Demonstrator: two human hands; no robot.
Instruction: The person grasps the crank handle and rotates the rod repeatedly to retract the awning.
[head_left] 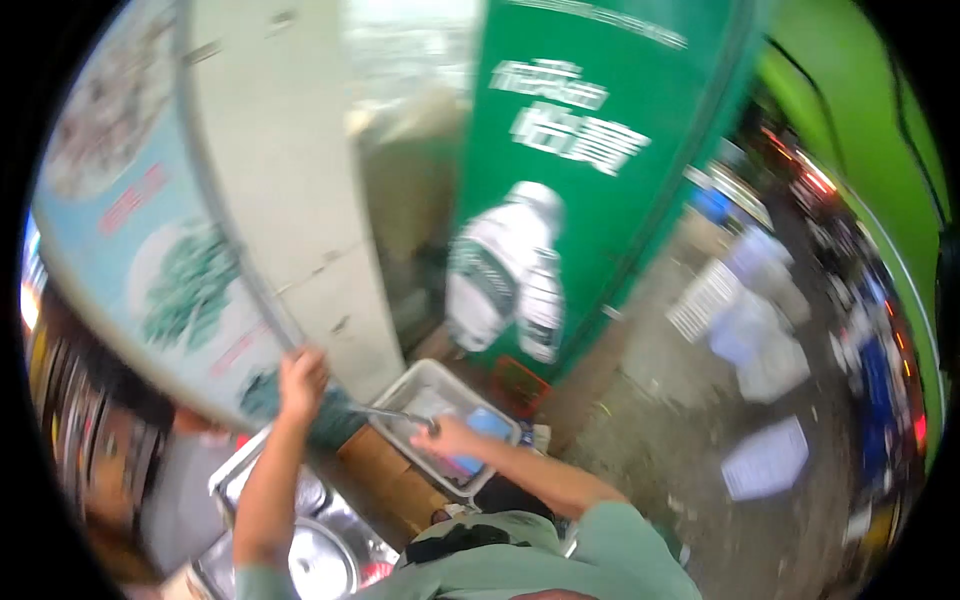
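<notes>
My left hand (303, 380) is closed at the edge of an upright printed panel (130, 210); whether it grips the edge or something thin there is blurred. My right hand (447, 438) is wrapped round the end of a thin metal rod (385, 412), which slants up and left towards the panel's lower part. Beneath my right hand stands a whitish plastic bin (425, 375) with blue and pale items inside. A brown cardboard piece (385, 470) lies beside the bin, and dark green material (335, 422) is just below my left hand.
A metal stand with a round lid (320, 565) is at the lower left. Ahead stands a green cabinet (600, 200) with bottle pictures, beside a pale wall (280, 150). White bags (765, 330) and a white flat crate (765, 460) lie on the wet ground at right.
</notes>
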